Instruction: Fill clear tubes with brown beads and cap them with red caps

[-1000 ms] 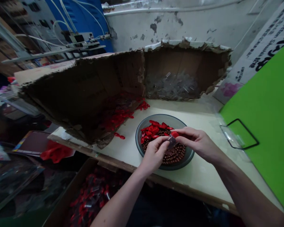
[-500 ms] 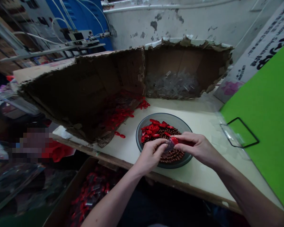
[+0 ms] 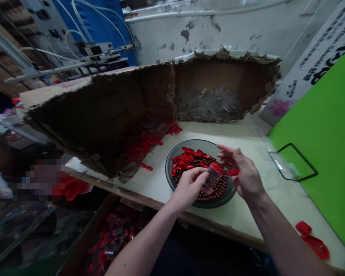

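Note:
A grey bowl (image 3: 172, 161) on the pale table holds small brown beads (image 3: 215, 189) and red plastic caps (image 3: 188, 157). Over its near side my left hand (image 3: 188, 188) pinches a small clear tube (image 3: 212, 177) with a red cap on its top. My right hand (image 3: 244, 174) is just right of the tube, thumb and forefinger pressed on the red cap (image 3: 231, 172), the other fingers spread upward.
A torn cardboard box (image 3: 109, 111) with red caps, and another (image 3: 227, 84) with clear tubes, stand behind the bowl. A green board (image 3: 330, 145) leans at right, a black wire frame (image 3: 293, 163) before it. Red pieces (image 3: 312, 239) lie near the front edge. A carton of filled tubes (image 3: 112, 237) sits below.
My right hand has opened its outer fingers and shifted right, drawing the red cap along. The left hand keeps its pinch on the tube. The view has moved slightly.

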The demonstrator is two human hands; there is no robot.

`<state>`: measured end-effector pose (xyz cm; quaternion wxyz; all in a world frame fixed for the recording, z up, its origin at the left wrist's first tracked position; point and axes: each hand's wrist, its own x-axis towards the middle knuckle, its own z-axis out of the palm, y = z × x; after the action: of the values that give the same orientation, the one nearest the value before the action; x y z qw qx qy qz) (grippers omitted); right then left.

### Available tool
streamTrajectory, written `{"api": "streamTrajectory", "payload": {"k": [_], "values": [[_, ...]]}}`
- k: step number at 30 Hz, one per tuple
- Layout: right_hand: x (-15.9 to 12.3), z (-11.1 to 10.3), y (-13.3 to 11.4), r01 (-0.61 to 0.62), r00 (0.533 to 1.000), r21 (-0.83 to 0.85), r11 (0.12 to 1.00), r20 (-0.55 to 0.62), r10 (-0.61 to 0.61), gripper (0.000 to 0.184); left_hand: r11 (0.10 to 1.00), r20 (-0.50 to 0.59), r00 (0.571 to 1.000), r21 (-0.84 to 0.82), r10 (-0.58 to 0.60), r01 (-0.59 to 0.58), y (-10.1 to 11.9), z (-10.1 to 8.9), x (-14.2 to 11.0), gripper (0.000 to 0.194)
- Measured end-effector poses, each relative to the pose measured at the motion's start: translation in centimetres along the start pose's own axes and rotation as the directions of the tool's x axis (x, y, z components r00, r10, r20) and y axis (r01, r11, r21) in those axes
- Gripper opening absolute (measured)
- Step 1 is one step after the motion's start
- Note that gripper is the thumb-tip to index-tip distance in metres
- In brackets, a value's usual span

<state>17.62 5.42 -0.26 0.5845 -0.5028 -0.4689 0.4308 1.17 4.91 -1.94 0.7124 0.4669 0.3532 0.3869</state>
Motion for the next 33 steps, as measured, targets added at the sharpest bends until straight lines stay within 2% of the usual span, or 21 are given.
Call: {"api": "streamTrajectory", "payload": {"k": [1,3,6,8,10,13,19,23,26,29,31,33], "values": [[0.3,0.3,-0.1,-0.016,1.000,0.075,0.997,0.016,0.015,0.045,1.000,0.030,0.999,0.023,-0.016,0.015,-0.1,0.0,-0.1,0.040],[0.8,0.8,-0.3,-0.073,0.987,0.143,0.987,0.154,0.050,0.051,0.996,0.079,0.995,0.079,-0.054,0.048,-0.3,0.0,-0.3,0.039],[1.0,1.5,-0.4,-0.190,0.906,0.140,0.972,0.407,0.118,0.062,0.986,0.124,0.989,0.157,-0.075,0.056,-0.4,0.1,-0.5,0.036],[0.7,2.0,-0.3,-0.239,0.861,0.153,0.959,0.491,0.136,0.065,0.981,0.101,0.995,0.196,-0.027,0.006,-0.4,0.3,-0.6,0.033],[0.0,2.6,-0.2,-0.277,0.844,0.193,0.941,0.518,0.142,0.065,0.962,0.007,0.996,0.259,0.084,-0.083,-0.6,0.8,-0.7,0.032],[-1.4,3.3,-0.1,-0.312,0.859,0.235,0.921,0.483,0.168,0.062,0.901,-0.121,0.964,0.399,0.236,-0.170,-1.2,1.4,-1.3,0.037],[-3.2,4.4,0.4,-0.351,0.896,0.250,0.902,0.369,0.247,0.060,0.859,-0.152,0.956,0.490,0.250,-0.147,-2.1,1.1,-2.8,0.038],[-3.1,4.9,1.2,-0.411,0.906,0.392,0.823,0.275,0.321,0.052,0.877,-0.145,0.968,0.466,0.206,-0.116,-2.2,0.4,-2.4,0.038],[-2.8,5.3,1.5,-0.455,0.890,0.535,0.712,0.293,0.348,0.052,0.919,-0.133,0.980,0.385,0.151,-0.089,-2.2,0.2,-1.7,0.039],[-2.7,5.0,1.4,-0.443,0.896,0.648,0.619,0.289,0.338,0.052,0.953,-0.143,0.985,0.298,0.094,-0.048,-2.3,-0.1,-1.8,0.042],[-3.0,4.2,1.3,-0.436,0.897,0.670,0.601,0.270,0.350,0.049,0.965,-0.171,0.984,0.262,0.055,-0.008,-2.4,-0.9,-2.5,0.043],[-3.5,3.2,1.5,-0.410,0.907,0.654,0.636,0.219,0.359,0.046,0.973,-0.242,0.970,0.231,0.032,0.026,-2.7,-1.9,-3.5,0.044]]}}
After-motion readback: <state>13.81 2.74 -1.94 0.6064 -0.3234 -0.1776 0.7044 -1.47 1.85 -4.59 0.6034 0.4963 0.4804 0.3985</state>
